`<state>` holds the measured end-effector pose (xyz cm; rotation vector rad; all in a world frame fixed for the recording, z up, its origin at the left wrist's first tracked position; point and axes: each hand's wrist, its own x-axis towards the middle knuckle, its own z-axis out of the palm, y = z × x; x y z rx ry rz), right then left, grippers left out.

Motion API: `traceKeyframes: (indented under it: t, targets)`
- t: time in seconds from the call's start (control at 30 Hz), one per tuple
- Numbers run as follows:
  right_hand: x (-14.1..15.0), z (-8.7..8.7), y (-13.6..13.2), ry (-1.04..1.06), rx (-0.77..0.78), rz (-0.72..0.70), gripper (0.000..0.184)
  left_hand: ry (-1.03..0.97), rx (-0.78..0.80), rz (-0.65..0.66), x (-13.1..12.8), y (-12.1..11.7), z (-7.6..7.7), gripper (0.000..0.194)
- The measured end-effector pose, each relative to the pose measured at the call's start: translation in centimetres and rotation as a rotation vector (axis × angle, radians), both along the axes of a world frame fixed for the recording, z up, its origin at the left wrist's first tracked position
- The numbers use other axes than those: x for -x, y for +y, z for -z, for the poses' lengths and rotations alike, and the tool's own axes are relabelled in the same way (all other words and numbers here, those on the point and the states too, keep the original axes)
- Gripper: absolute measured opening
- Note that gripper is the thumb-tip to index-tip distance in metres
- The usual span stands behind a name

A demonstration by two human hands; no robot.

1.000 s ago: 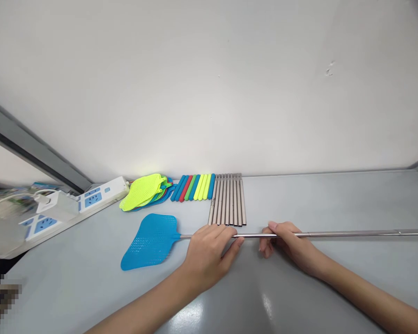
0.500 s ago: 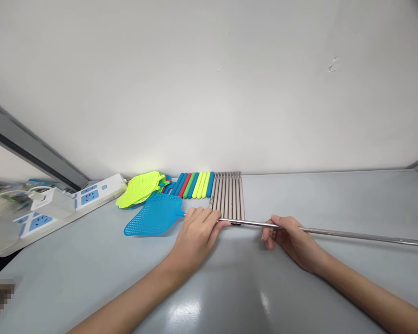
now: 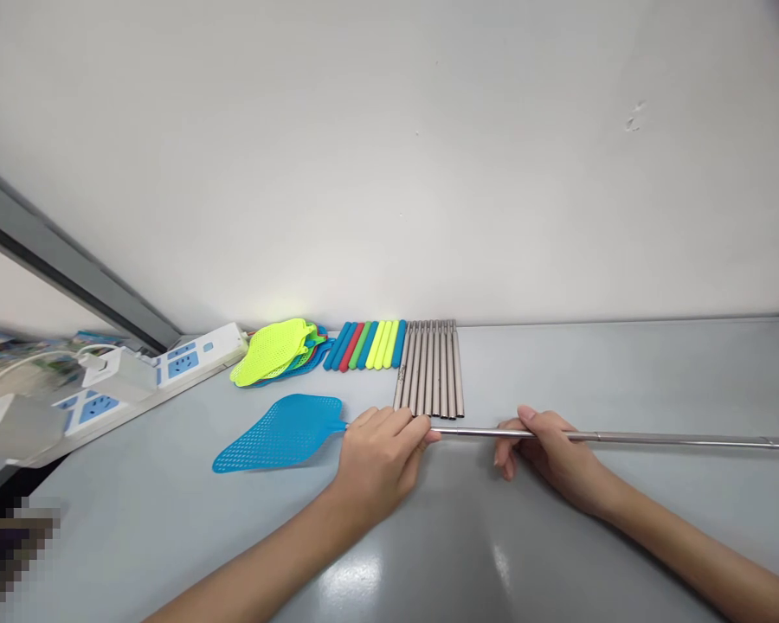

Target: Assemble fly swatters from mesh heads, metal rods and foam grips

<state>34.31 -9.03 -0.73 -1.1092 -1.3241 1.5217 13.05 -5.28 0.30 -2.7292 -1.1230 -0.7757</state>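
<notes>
The blue swatter head (image 3: pixel 282 433) lies at the left end of a long, thin metal rod (image 3: pixel 480 432), just beside the left hand (image 3: pixel 380 454) and not gripped by it. Its mesh blade points away to the left, and its narrow neck meets the rod just short of the knuckles. The left hand is closed around the rod from above, hiding the part beneath the fingers. The bare rod shows between the two hands, then passes through the right hand (image 3: pixel 558 454), which grasps it loosely, thumb above and fingers curled underneath. Beyond that hand the rod, with visible joints along it, runs out of view at the right edge.

Behind the left hand, a row of metal tubes (image 3: pixel 428 368) lies side by side on the grey tabletop (image 3: pixel 590 372). Left of them is a row of coloured grips (image 3: pixel 367 346) in blue, red, green and yellow. Further left sits an overlapping pile of swatter heads (image 3: pixel 273 350), a yellow one on top, with blue, green and red showing below. A white power strip (image 3: pixel 201 356) with blue socket panels stretches toward the left edge, a white adapter (image 3: pixel 120 376) on it. A pale wall (image 3: pixel 389 173) rises behind.
</notes>
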Motion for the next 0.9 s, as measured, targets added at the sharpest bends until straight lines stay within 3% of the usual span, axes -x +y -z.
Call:
traceKeyframes:
  t: [0.9]
  targets:
    - [0.7, -1.9, -0.6, -0.198, -0.122, -0.173, 0.061, -0.061, 0.044, 0.021, -1.3, -2.2, -0.6, 0.018]
